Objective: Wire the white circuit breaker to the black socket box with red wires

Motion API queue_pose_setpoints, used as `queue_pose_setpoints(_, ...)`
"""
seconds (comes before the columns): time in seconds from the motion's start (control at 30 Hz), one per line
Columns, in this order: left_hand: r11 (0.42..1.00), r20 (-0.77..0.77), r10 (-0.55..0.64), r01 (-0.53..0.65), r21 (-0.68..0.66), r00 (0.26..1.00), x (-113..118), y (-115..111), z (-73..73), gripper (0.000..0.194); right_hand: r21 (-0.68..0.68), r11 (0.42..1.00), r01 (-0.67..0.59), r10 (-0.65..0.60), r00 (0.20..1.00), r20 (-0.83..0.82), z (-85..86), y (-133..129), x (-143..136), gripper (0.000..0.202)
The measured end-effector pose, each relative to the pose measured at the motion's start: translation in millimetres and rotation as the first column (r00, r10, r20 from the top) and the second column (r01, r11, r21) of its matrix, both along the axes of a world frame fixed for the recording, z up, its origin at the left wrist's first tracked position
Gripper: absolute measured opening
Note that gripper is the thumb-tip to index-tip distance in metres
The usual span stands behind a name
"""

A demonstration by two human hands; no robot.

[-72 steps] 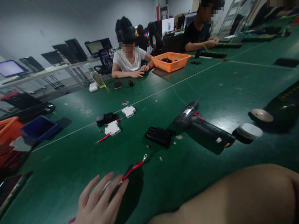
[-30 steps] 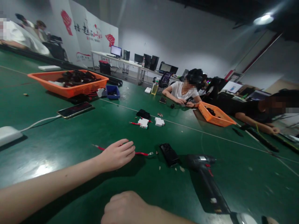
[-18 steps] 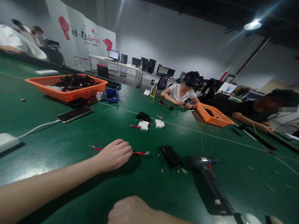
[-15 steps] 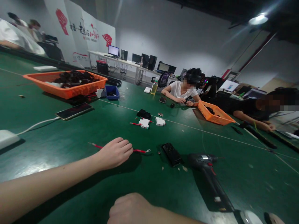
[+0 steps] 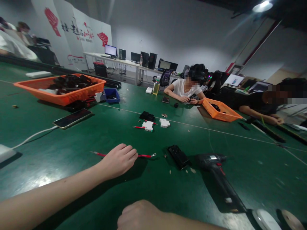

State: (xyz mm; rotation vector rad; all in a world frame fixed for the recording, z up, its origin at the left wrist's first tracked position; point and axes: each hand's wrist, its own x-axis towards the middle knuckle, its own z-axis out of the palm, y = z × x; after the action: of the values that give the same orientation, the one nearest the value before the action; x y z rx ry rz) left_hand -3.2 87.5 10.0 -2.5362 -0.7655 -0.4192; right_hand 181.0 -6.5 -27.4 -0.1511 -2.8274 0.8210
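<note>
Above the green tabletop, my left hand is closed around a short red cable. The cable sticks out on both sides, with a ring terminal at its right end. At the bottom edge my right hand is curled into a fist, its finger side hidden from me. To the right of the left hand lies a black rectangular housing, and beside it a cordless drill. Farther back are two white modules, one with red wires and one without, near a flat black part.
An orange basket of black parts and a blue bin stand back left. A phone on a white cable lies in front. Across the table, two people sit near a second orange basket. A bottle stands far back.
The view has shifted slightly. My left hand still grips the red cable in about the same place, and my right fist stays low at the bottom edge. Nothing else has visibly moved.
</note>
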Motion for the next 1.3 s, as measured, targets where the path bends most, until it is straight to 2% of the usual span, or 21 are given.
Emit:
queue_pose_setpoints(0.2,1.0,0.021,-0.006,0.006,-0.021,1.0,1,1,0.5,0.014,0.015,1.0,-0.003,0.004,0.999,-0.045,-6.9,1,-1,0.018)
queue_pose_setpoints(0.33,1.0,0.03,-0.011,0.012,-0.025,0.999,2,1,1.6,0.014,-0.014,1.0,0.022,-0.022,0.999,-0.031,-2.9,1,-3,0.025)
queue_pose_setpoints(0.53,1.0,0.017,-0.006,0.007,-0.024,1.0,2,0,1.8,0.014,-0.238,0.971,0.037,-0.058,0.995,-0.08,0.5,5,-3,0.035)
queue_pose_setpoints(0.63,1.0,0.013,-0.005,0.005,-0.017,1.0,1,0,0.8,0.014,-0.375,0.923,0.082,-0.139,0.982,-0.127,0.3,3,-2,0.035)
queue_pose_setpoints(0.73,1.0,0.011,-0.009,0.009,-0.006,1.0,1,0,0.2,0.014,-0.519,0.843,0.143,-0.265,0.949,-0.169,5.6,0,-1,0.036)
queue_pose_setpoints(0.87,1.0,0.003,0.003,-0.003,0.0,1.0,3,1,0.1,0.014,-0.709,0.679,0.188,-0.378,0.918,-0.119,22.1,3,3,0.037)
queue_pose_setpoints(1.03,1.0,-0.01,0.001,-0.001,0.001,1.0,2,2,0.0,0.013,-0.933,0.342,0.109,-0.35,0.936,-0.019,38.0,16,13,0.055)
queue_pose_setpoints(1.1,1.0,-0.019,0.002,-0.002,0.001,1.0,2,2,-0.5,0.013,-0.982,0.191,0.003,-0.334,0.94,-0.062,38.3,20,15,0.054)
queue_pose_setpoints(1.2,1.0,-0.032,0.012,-0.013,-0.009,0.999,0,2,-1.2,0.012,-0.966,-0.048,-0.255,-0.345,0.912,-0.223,33.8,25,15,0.052)
queue_pose_setpoints(1.27,1.0,-0.039,0.018,-0.018,-0.018,0.999,0,2,-1.2,0.012,-0.913,-0.177,-0.366,-0.312,0.901,-0.301,30.3,28,16,0.053)
queue_pose_setpoints(1.3,1.0,-0.043,0.019,-0.02,-0.022,0.999,0,1,-1.0,0.012,-0.893,-0.222,-0.391,-0.277,0.904,-0.326,28.8,29,16,0.053)
